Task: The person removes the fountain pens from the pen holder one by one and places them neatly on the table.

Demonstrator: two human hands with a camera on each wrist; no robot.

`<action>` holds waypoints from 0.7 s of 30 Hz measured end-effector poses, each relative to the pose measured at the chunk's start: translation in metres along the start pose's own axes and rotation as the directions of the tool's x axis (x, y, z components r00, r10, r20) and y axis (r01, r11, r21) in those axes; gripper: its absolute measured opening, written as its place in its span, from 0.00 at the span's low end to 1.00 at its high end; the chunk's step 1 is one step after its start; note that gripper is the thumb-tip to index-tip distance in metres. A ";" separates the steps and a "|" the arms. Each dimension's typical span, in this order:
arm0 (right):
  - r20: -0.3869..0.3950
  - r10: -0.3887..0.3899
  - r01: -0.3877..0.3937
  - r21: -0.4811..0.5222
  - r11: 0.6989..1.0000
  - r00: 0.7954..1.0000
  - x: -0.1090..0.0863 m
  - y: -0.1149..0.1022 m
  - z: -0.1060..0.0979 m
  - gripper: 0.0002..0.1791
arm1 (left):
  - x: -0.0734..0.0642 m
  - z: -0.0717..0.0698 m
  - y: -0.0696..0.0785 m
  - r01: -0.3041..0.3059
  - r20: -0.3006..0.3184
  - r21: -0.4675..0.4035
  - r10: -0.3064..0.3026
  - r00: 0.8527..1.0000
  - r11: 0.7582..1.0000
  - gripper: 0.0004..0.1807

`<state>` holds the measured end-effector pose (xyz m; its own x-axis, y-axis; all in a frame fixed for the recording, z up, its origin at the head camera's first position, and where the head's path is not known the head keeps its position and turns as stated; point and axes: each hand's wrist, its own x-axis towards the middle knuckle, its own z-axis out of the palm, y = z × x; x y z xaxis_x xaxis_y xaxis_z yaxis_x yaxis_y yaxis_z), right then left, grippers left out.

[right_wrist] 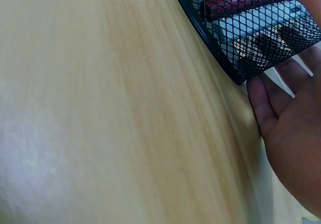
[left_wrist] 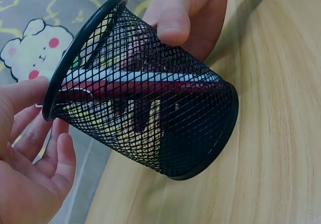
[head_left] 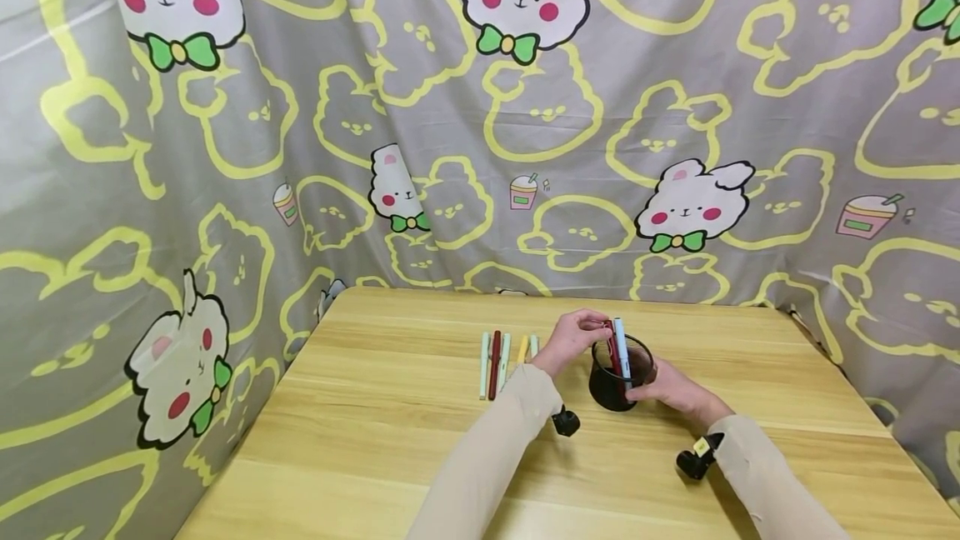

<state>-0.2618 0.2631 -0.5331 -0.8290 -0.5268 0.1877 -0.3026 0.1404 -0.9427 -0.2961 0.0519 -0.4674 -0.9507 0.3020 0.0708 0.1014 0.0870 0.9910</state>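
Centre of the head view: a black mesh pen cup (head_left: 621, 375) stands on the wooden table (head_left: 390, 440), with a blue pen (head_left: 621, 342) and a dark red pen (head_left: 612, 350) already standing in it. The right hand (head_left: 671, 392) curls round the cup's lower right side and steadies it; the left wrist view shows its thumb (left_wrist: 173, 18) pressed on the mesh. The left hand (head_left: 573, 338) sits at the rim, fingers pinched on the tops of the pens, seemingly just seating one. Left of the cup, a row of loose pens (head_left: 504, 361) lies on the table: pale green, dark red, yellow and more. By my reading, the filling is partway through. Next calls for the left hand to let go, reach left and pick one from the row.
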 end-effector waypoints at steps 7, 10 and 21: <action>0.015 -0.034 0.034 -0.029 0.999 0.999 0.000 -0.001 -0.001 0.42 | -0.003 -0.001 0.005 -0.007 -0.002 0.012 0.007 1.000 1.000 0.11; 0.025 -0.049 0.049 -0.021 0.999 0.999 0.001 -0.001 -0.001 0.42 | -0.003 -0.003 0.005 -0.013 -0.006 0.025 0.013 1.000 1.000 0.11; 0.058 -0.081 0.081 0.014 0.997 0.995 0.002 0.002 -0.002 0.42 | -0.005 -0.011 0.014 -0.075 0.029 0.054 0.073 0.997 0.996 0.11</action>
<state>-0.2653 0.2639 -0.5339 -0.7730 -0.5842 0.2473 -0.3619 0.0859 -0.9282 -0.2933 0.0415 -0.4523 -0.9318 0.3349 0.1397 0.1877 0.1152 0.9755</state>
